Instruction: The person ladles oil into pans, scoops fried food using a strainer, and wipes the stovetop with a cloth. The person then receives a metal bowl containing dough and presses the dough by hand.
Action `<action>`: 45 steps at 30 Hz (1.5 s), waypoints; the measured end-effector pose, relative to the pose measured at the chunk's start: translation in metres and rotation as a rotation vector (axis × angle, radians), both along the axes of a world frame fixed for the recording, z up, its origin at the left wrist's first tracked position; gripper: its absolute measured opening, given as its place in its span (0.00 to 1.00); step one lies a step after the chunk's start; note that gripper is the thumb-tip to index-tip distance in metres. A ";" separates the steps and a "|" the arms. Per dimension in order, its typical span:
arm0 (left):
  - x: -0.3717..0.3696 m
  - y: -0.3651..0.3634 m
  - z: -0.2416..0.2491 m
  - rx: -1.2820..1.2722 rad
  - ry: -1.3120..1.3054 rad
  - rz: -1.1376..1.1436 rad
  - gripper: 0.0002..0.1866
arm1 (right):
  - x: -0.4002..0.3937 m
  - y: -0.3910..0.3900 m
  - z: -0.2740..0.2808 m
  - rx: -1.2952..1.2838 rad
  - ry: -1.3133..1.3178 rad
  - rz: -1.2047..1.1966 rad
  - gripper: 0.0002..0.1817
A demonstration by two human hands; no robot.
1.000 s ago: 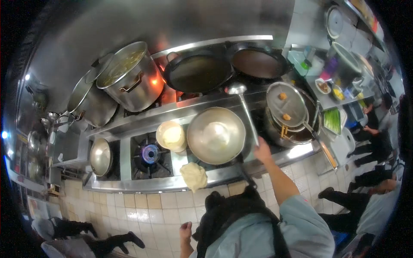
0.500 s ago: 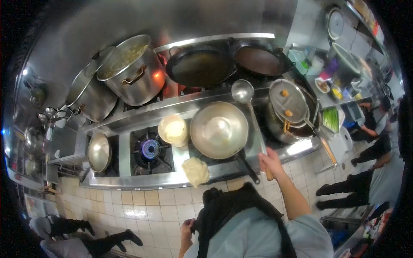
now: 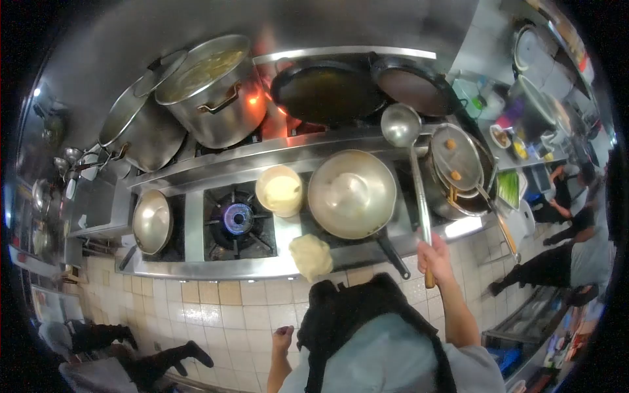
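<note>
A long-handled ladle is in my right hand, whose fingers wrap around its lower handle near the wooden end. The ladle's bowl is raised, between the frying pan and the pot at the right. Below and left of it, the wide steel frying pan sits on the stove with its black handle toward me. Beside that pan stand a pale tub with creamy contents and a crumpled yellowish cloth at the stove's front edge. My left hand hangs low by my apron, fingers curled, no object visible in it.
A blue flame burns on the open burner. Tall stockpots and dark oil-filled woks line the back. A strainer with small fried pieces rests over a pot at right. Co-workers stand at right and lower left.
The whole stove scene has shifted slightly right in view. My right hand still grips the ladle, which now stands a little more upright. My left hand has moved slightly away from the apron.
</note>
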State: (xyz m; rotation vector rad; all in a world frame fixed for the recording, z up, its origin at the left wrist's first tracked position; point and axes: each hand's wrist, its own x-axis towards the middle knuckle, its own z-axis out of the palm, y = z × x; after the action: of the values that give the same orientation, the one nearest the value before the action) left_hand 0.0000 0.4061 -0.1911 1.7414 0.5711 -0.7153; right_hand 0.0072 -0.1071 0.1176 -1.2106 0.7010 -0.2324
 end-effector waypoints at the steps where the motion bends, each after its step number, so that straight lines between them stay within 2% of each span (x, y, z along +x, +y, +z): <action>1: 0.000 0.001 0.000 0.050 0.003 -0.027 0.17 | 0.004 0.002 0.010 0.004 0.004 0.005 0.21; 4: 0.003 0.006 0.007 0.124 -0.014 -0.052 0.17 | 0.022 -0.001 0.033 -0.052 -0.098 0.062 0.21; 6: 0.008 0.003 0.014 0.138 -0.040 -0.043 0.16 | 0.045 -0.008 0.046 -0.056 -0.071 0.054 0.23; 12: 0.002 -0.004 0.029 0.145 -0.123 0.109 0.14 | 0.127 -0.051 0.060 0.020 -0.092 0.161 0.22; 15: -0.025 -0.004 0.021 0.131 -0.073 0.176 0.16 | 0.157 -0.062 0.066 0.076 -0.112 0.183 0.19; 17: -0.047 -0.003 0.023 0.186 -0.039 0.129 0.17 | 0.173 -0.070 0.063 0.048 -0.087 0.226 0.15; 19: -0.072 -0.003 0.024 0.017 -0.123 0.124 0.17 | 0.185 -0.071 0.061 0.034 -0.077 0.230 0.15; 23: -0.107 -0.007 0.009 -0.013 -0.050 0.271 0.16 | 0.205 -0.074 0.058 0.017 -0.059 0.272 0.13; 25: -0.099 -0.023 0.059 0.019 -0.071 0.150 0.16 | 0.211 -0.070 0.066 -0.004 -0.047 0.283 0.10; 28: -0.099 -0.031 0.075 0.106 -0.071 0.150 0.16 | 0.218 -0.066 0.068 -0.012 -0.033 0.288 0.06; 32: -0.115 -0.001 0.004 0.064 -0.130 0.117 0.16 | 0.224 -0.062 0.072 0.019 -0.011 0.306 0.05; 33: -0.120 0.008 -0.016 0.040 -0.081 0.202 0.16 | 0.227 -0.062 0.073 0.017 -0.010 0.307 0.05; 35: -0.119 0.009 -0.020 0.015 -0.030 0.287 0.16 | 0.233 -0.063 0.075 0.230 0.013 0.296 0.06; 36: -0.113 0.005 -0.010 0.066 -0.009 0.314 0.17 | 0.237 -0.064 0.075 0.229 0.014 0.296 0.06; 38: -0.104 0.000 0.001 0.116 0.012 0.340 0.17 | 0.243 -0.069 0.076 0.615 -0.053 0.245 0.09; 39: -0.101 0.000 0.002 0.130 0.044 0.353 0.17 | 0.244 -0.070 0.078 0.614 -0.053 0.245 0.09; 41: -0.097 -0.001 0.005 0.143 0.076 0.365 0.17 | 0.245 -0.073 0.082 0.798 -0.133 0.260 0.11; 43: -0.093 -0.005 0.015 0.111 0.072 0.351 0.17 | 0.247 -0.079 0.085 0.829 -0.183 0.303 0.13; 45: -0.092 -0.003 0.011 0.131 0.075 0.314 0.17 | 0.249 -0.084 0.090 0.969 -0.284 0.326 0.16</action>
State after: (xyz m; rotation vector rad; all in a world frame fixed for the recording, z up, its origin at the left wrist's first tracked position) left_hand -0.0923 0.4033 -0.1805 1.6971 0.9369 -0.5315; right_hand 0.2561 -0.1909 0.2077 -0.3314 0.2784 0.2007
